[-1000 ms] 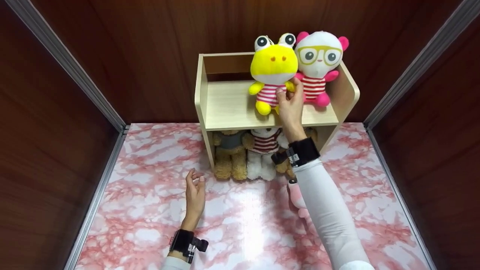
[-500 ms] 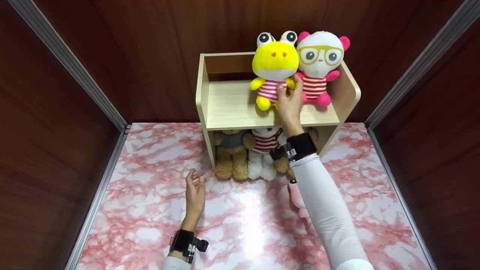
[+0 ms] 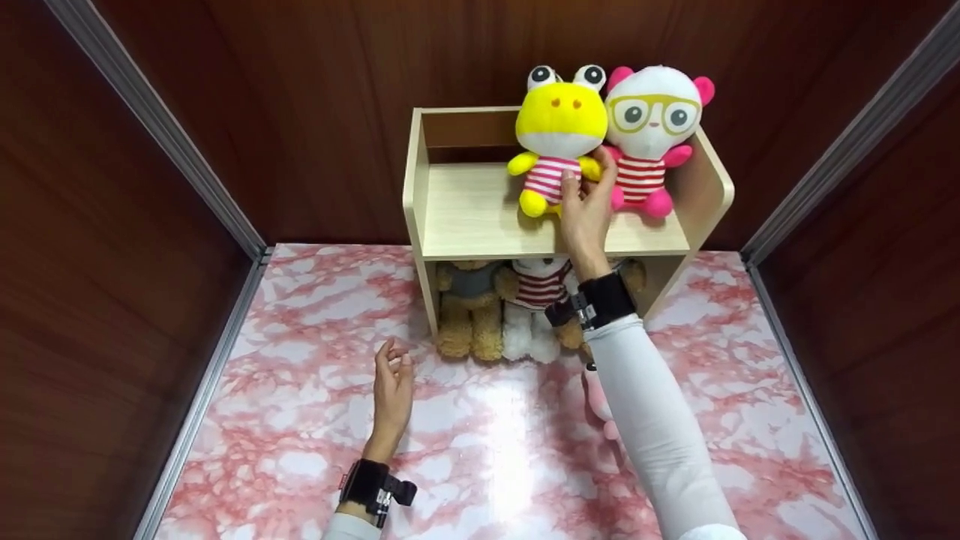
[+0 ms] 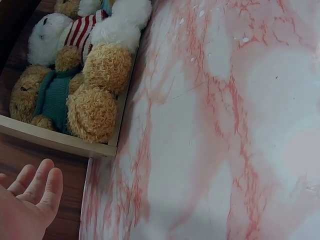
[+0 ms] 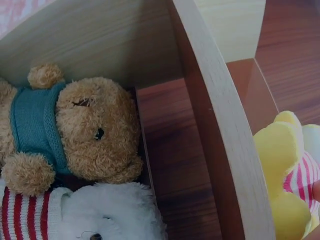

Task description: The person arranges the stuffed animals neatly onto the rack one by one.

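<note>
On the upper board of a pale wooden shelf [image 3: 480,240], my right hand [image 3: 589,214] grips a yellow frog plush toy [image 3: 561,120] by the side of its striped body. The frog is upright, its head tilted back a little. Right beside it sits a pink-and-white panda plush toy [image 3: 654,124] with yellow glasses. In the right wrist view the frog's yellow legs [image 5: 290,220] show at the right edge. My left hand [image 3: 393,394] hovers over the marbled surface with loosely bent fingers and nothing in it; the left wrist view shows its fingers [image 4: 50,192] near the shelf corner.
Below the board stand a brown teddy bear [image 3: 471,315], a white bear [image 3: 531,330] in a striped top and another brown bear, partly behind my right wrist. A pink plush toy [image 3: 598,397] lies on the marbled surface, mostly under my right forearm. Dark wood walls enclose the sides.
The frog has come up slightly, then settled back on the board closer to the panda, still in my right hand. The head view has shifted a little. My left hand stays put.
</note>
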Motion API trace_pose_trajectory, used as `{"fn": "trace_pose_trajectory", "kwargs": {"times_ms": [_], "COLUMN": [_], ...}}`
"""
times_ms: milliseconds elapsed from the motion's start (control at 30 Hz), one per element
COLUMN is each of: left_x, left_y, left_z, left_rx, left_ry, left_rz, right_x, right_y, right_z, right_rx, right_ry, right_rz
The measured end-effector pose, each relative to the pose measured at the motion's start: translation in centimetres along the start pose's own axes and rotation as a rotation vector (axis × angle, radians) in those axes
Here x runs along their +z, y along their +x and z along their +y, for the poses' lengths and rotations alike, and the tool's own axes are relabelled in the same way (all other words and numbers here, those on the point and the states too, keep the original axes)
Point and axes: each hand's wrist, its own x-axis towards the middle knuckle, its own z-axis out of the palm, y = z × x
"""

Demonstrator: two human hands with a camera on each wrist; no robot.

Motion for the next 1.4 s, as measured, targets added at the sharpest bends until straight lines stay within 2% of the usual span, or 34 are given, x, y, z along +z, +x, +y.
{"fn": "trace_pose_trajectory", "kwargs": {"times_ms": [167,233,367,433,567,667,733,900,1067,1200,1400], "left_x": [0.0,0.2,0.6,0.8,0.8,0.9,0.9,1.0,1.2,1.2,1.2], "left_y": [0.0,0.3,1.0,1.4,1.9,1.9,1.6,1.0,1.0,0.9,1.0], "left_z": [0.1,-0.9,-3.2,-4.0,-3.9,-3.9,-3.9,-4.2,-4.4,-4.6,-4.7], "left_rx": [-0.003,-0.011,-0.025,-0.022,0.018,0.027,0.015,-0.01,-0.008,0.003,0.004], "left_ry": [0.011,0.022,0.039,0.048,0.047,0.044,0.049,0.072,0.058,0.053,0.077], "left_rz": [0.002,-0.002,0.007,0.009,-0.02,-0.041,-0.052,-0.065,-0.061,-0.051,-0.049], "right_x": [-0.9,-1.5,-3.4,-4.4,-6.7,-8.8,-10.4,-15.2,-19.6,-22.0,-23.6], "right_y": [-1.6,-2.9,-5.2,-5.7,-6.9,-8.0,-8.8,-10.2,-11.1,-12.3,-14.2], "right_z": [-0.2,-1.3,-2.0,-1.2,-0.1,1.0,2.3,6.0,9.9,12.6,15.0], "right_rx": [-0.072,-0.072,-0.051,-0.087,-0.192,-0.25,-0.255,-0.156,-0.081,-0.019,0.211], "right_ry": [0.057,0.082,0.101,0.108,0.108,0.012,-0.075,-0.324,-0.547,-0.615,-0.637], "right_rz": [-0.034,-0.055,-0.084,-0.087,-0.103,-0.117,-0.129,-0.165,-0.254,-0.339,-0.469]}}
